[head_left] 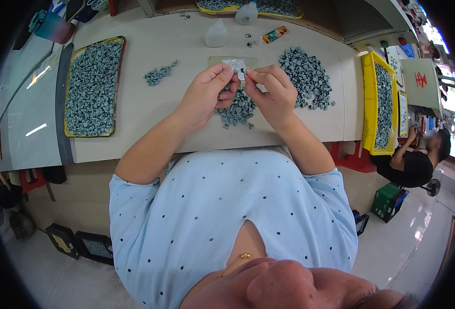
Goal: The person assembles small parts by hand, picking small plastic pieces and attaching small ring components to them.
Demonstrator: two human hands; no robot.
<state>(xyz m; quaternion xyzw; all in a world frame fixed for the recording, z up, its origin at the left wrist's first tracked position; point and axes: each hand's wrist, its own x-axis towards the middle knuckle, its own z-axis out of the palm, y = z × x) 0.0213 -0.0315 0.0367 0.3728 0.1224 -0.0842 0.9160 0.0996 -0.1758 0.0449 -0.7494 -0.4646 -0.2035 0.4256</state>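
Over the middle of the bench, my left hand point(205, 92) is closed, thumb and curled fingers pressed together near a small dark-and-white piece point(242, 71). My right hand point(276, 90) pinches at that piece from the other side, thumb against forefinger. What lies inside the left fingers is mostly hidden. Just beyond the fingertips, a whitish translucent lump point(233, 63) sits on a flat grey-green pad point(216, 60). Under and between my hands spreads a pile of small grey-green pieces point(239, 110). A larger pile of the same pieces point(305, 77) lies right of my right hand.
A yellow-rimmed tray point(113, 123) of grey-green pieces stands left, a yellow bin point(369, 103) right. A small cluster of pieces point(158, 74) lies left of my hands. Beyond them are two translucent bottles point(216, 35) point(246, 14) and an orange-green packet point(275, 34). A co-worker point(415, 159) sits at right.
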